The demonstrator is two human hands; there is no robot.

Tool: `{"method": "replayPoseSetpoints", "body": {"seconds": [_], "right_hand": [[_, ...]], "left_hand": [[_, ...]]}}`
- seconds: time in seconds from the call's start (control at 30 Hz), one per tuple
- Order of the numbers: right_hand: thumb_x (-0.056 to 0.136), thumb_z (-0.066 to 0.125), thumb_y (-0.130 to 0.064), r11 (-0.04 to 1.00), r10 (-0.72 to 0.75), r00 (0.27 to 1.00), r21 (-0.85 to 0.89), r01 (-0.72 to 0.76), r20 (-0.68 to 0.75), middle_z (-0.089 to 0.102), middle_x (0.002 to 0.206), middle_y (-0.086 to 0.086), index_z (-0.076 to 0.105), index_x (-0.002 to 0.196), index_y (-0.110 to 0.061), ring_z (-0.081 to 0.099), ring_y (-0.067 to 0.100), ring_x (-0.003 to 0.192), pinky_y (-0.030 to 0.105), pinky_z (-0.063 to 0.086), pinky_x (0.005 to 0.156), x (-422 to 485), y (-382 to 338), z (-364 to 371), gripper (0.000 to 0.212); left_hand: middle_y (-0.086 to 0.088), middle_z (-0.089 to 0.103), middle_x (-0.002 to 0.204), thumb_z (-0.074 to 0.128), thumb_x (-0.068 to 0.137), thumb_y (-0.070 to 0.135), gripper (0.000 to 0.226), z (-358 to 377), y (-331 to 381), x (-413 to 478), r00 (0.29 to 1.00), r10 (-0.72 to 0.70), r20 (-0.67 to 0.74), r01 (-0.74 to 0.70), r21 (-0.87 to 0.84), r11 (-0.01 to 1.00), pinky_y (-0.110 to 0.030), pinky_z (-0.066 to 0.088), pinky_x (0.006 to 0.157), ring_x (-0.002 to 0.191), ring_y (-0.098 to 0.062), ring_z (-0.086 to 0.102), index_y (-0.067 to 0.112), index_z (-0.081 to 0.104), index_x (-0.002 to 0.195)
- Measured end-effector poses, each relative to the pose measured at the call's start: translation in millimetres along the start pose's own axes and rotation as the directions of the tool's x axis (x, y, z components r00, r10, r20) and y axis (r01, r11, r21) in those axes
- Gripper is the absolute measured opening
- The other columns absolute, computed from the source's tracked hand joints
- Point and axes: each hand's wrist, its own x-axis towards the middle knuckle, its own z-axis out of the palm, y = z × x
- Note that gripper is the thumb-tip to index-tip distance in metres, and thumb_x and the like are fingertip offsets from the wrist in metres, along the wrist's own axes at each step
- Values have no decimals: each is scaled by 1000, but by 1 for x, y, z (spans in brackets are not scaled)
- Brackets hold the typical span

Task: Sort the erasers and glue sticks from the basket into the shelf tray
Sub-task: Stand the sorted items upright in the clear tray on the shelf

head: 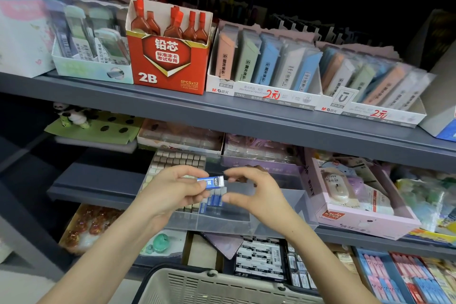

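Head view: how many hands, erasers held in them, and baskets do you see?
Hands: 2, left hand and right hand
Held eraser: 1
Basket: 1
Total: 4

Stationery shop, price-marked pencil-lead boxes [265, 76], stocked shelves [222, 111]

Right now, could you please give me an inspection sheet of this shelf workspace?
Surface: grey shelf carrying the clear tray.
Job's things: blue-sleeved eraser held above the clear tray; rows of erasers inside it; beige basket below; glue sticks not made out.
Clutter: red 2B lead box, pink box, black-and-white eraser packs.
Hands: left hand pinches the blue-sleeved eraser; right hand curled at its white end, contact unclear.
Cables: nothing seen.
Surroundings: upper shelf stocked with pastel lead cases; dark above.
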Motion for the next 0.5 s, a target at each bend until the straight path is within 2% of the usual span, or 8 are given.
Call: {"method": "replayPoseSetpoints", "body": {"seconds": [0.07,0.17,0.23,0.27,0.3,0.37,0.43,0.5], "right_hand": [[76,77,-28,993,-25,999,111,27,-26,65,96,-20,61,97,-43,51,-1,96,8,35,81,-6,-9,-1,30],[80,73,-20,983,-12,995,182,29,-96,67,92,-22,64,89,-40,54,-1,90,8,35,77,-11,-15,-6,23],[80,73,-25,989,6,991,146,14,-133,66,89,-26,65,84,-39,57,-2,89,12,37,81,-11,-11,-14,17],[79,73,-31,999,5,990,40,0,-142,66,88,-26,65,82,-38,58,-1,90,19,39,85,-10,-6,-19,11],[77,73,-39,990,-1,992,-143,-16,-124,66,90,-23,66,81,-37,57,2,93,27,39,88,-8,-1,-22,9],[68,76,-51,849,-24,997,-527,-19,-74,66,97,-15,70,80,-36,54,15,100,33,33,84,-4,6,-19,20],[48,85,-54,726,-47,997,-688,-11,-66,68,89,-8,71,67,-37,58,24,91,39,36,75,0,11,-8,29],[31,88,-56,688,-54,996,-725,-12,-68,67,80,-7,68,57,-38,62,26,80,40,45,65,6,13,4,38]], "left_hand": [[-19,70,81,58,87,-8,17,5,0,0,998,-6,65,9,-51,999,-19,53,58,68,-16,65,0,65,99],[-17,72,84,57,89,-4,17,13,2,-3,989,36,144,-24,-82,996,-20,54,61,71,-17,67,3,65,102],[-8,73,91,58,91,2,19,14,0,0,989,96,114,-102,48,994,-24,55,74,83,-17,69,11,64,105],[-1,73,95,59,91,6,19,13,-3,3,982,173,76,-186,218,958,-26,53,81,90,-14,67,17,64,106],[7,69,101,59,91,10,20,10,-7,7,957,286,49,-278,433,858,-27,49,88,96,-9,62,22,63,106],[12,59,105,63,88,15,24,5,-16,15,839,534,108,-398,790,467,-29,39,91,99,-9,50,28,63,109],[3,59,98,67,81,20,26,1,-27,24,718,641,271,-425,900,95,-37,33,87,93,-20,51,30,68,106],[-3,62,99,58,78,35,26,-1,-36,28,701,615,360,-414,908,-60,-38,27,88,91,-27,57,35,70,101]]}}
